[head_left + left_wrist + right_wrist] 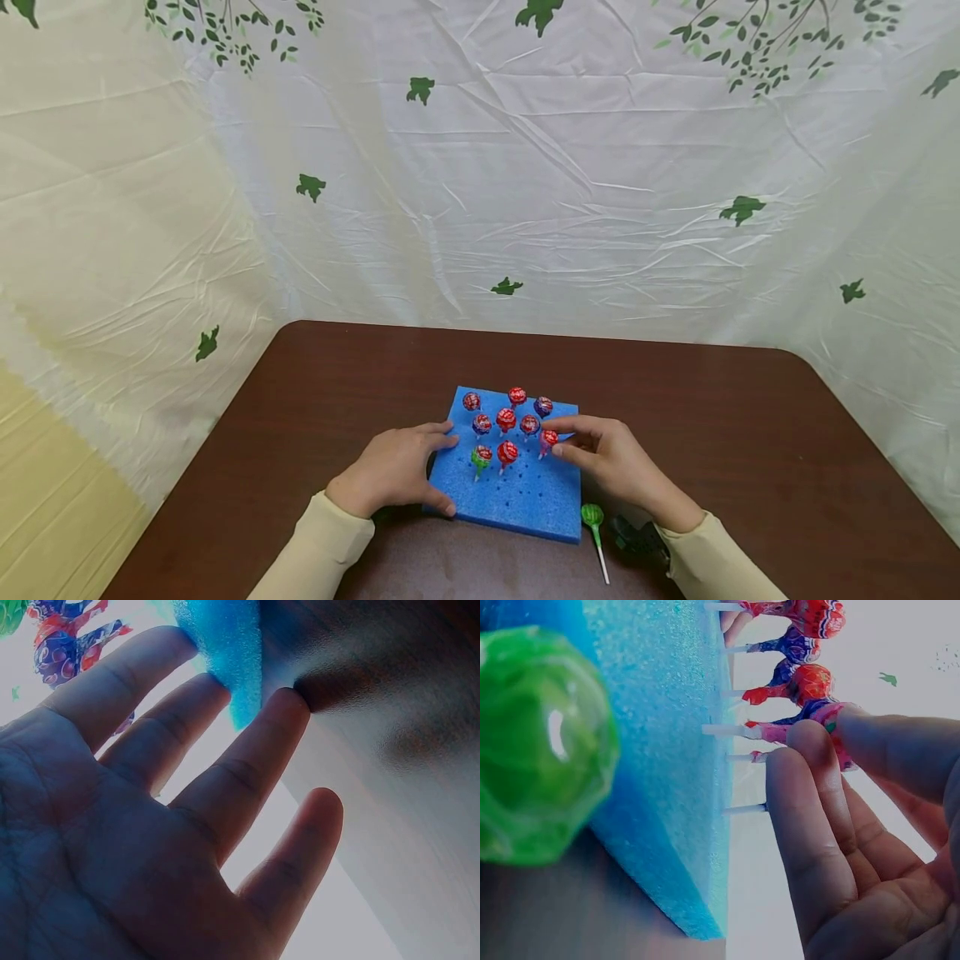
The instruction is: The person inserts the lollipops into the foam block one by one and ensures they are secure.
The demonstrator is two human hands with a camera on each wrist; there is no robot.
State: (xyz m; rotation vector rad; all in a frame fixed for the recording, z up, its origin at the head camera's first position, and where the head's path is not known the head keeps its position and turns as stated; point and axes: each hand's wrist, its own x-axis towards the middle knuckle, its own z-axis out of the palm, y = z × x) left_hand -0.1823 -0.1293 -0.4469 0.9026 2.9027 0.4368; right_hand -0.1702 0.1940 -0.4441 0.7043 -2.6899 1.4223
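Observation:
A blue foam block (510, 508) lies on the table with several wrapped lollipops standing upright in it, red (507, 452), green-and-red (481, 457) and purple-and-red (482, 423). Along the block's left side rests my left hand (397, 468), fingers extended against the edge and thumb at the near left corner. In the left wrist view its fingers (240, 772) look nearly straight. My right hand (618, 462) pinches a pink-and-red lollipop (549, 439) by its head, at the block's right side. Its white stick (724, 730) meets the foam; how deep it goes is hidden.
A green lollipop (592, 515) lies on the table just right of the block, its stick toward me. Beside it, a dark object (633, 536) sits under my right wrist. Small holes dot the block's near half. Behind the brown table (360, 367) hangs a white leaf-printed curtain (480, 208).

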